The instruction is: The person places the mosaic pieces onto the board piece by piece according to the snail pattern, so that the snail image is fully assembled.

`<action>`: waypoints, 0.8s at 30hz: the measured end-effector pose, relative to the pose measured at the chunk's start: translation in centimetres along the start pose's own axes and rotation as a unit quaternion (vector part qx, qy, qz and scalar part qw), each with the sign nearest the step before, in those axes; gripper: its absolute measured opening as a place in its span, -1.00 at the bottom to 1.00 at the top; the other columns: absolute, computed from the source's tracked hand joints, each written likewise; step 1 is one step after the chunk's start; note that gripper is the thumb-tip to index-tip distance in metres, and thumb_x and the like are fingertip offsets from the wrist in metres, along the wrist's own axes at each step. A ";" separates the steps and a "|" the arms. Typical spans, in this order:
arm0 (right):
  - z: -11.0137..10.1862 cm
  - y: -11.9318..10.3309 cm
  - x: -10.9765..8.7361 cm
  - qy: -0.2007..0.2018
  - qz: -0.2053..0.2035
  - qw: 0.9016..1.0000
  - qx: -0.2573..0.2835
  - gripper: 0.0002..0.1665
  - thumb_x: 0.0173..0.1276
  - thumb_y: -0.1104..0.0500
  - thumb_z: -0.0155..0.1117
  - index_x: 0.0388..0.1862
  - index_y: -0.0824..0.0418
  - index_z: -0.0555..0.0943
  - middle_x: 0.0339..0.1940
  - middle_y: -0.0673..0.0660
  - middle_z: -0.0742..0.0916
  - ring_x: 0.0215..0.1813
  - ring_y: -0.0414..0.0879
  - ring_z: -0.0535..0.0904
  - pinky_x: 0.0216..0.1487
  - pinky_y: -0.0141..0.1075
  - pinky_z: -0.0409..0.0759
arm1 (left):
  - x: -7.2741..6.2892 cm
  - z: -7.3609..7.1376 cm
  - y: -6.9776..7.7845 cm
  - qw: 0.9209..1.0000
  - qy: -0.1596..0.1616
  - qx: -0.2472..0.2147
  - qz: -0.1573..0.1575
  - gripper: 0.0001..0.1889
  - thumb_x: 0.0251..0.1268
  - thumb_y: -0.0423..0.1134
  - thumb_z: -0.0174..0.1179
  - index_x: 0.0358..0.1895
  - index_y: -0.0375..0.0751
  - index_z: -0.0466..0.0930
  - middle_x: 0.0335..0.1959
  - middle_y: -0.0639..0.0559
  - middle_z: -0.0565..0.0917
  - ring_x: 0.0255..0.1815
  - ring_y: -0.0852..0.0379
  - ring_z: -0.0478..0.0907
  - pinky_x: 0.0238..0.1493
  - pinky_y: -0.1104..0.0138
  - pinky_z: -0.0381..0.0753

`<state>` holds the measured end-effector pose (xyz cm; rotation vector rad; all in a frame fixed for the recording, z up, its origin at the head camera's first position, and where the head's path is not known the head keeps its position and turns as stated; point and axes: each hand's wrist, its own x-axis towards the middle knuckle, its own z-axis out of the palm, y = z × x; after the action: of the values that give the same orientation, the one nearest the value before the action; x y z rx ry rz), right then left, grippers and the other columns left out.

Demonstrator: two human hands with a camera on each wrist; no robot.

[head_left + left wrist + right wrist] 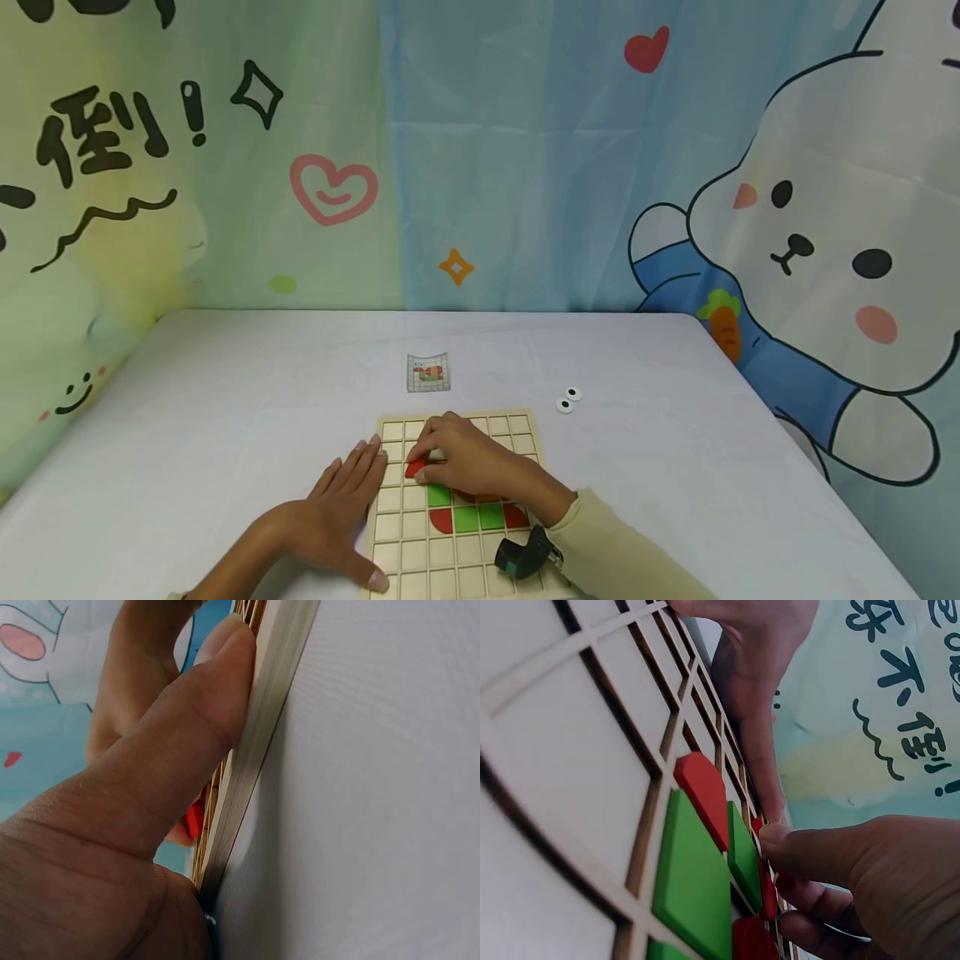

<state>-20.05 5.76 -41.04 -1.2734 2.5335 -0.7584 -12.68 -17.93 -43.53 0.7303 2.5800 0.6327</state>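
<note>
A wooden grid board point(412, 525) lies on the table. My left hand point(337, 508) rests along its left edge with fingers extended, and in the left wrist view the thumb point(202, 705) presses on that edge. Over the board's upper left part, my right hand point(472, 458) pinches a red piece point(415, 468) between thumb and fingers, right at the grid cells. Below it, green square tiles point(466, 520) and rounded red pieces point(441, 521) sit in cells. The right wrist view shows a green tile point(694, 877) beside a rounded red piece point(703, 795); my right hand partly hides other pieces.
A small card with a coloured grid picture point(428, 373) lies behind the board. Two white discs with black dots point(568, 400) lie to the right of it. A dark device point(525, 554) at my right wrist overlaps the board's lower right. A printed curtain point(510, 167) hangs behind the white table.
</note>
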 end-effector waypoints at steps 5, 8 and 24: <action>0.1 -0.2 0.1 -0.004 -0.008 1.000 -0.018 -0.77 0.30 0.11 0.40 -0.07 0.07 0.76 -0.18 -0.12 0.61 -0.12 -0.25 0.39 -0.07 -0.40 0.36 | 0.0 0.0 -0.1 1.000 0.002 0.003 0.000 0.50 -0.32 0.62 0.23 0.54 -0.38 -0.28 0.56 -0.20 -0.41 0.53 -0.12 -0.53 0.39 -0.12 -0.44; 0.1 -0.3 0.0 -0.007 -0.011 1.000 -0.017 -0.76 0.29 0.10 0.41 -0.06 0.07 0.76 -0.19 -0.11 0.60 -0.15 -0.24 0.38 -0.10 -0.39 0.35 | -0.1 -0.1 0.1 1.000 -0.001 -0.001 -0.002 0.50 -0.30 0.61 0.25 0.54 -0.38 -0.28 0.56 -0.21 -0.41 0.53 -0.13 -0.53 0.39 -0.13 -0.45; -0.3 0.2 0.1 -0.012 0.003 1.000 0.013 -0.69 0.35 0.17 0.34 0.06 0.15 0.70 -0.17 -0.12 0.65 -0.10 -0.27 0.46 -0.02 -0.39 0.43 | -0.3 -0.4 0.2 0.999 0.000 -0.037 0.016 0.47 -0.23 0.51 0.32 0.53 -0.40 -0.31 0.55 -0.26 -0.42 0.52 -0.21 -0.53 0.37 -0.17 -0.45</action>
<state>-20.34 5.90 -40.90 -1.2580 2.4999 -0.7687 -12.52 -18.04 -43.05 0.7483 2.5347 0.7351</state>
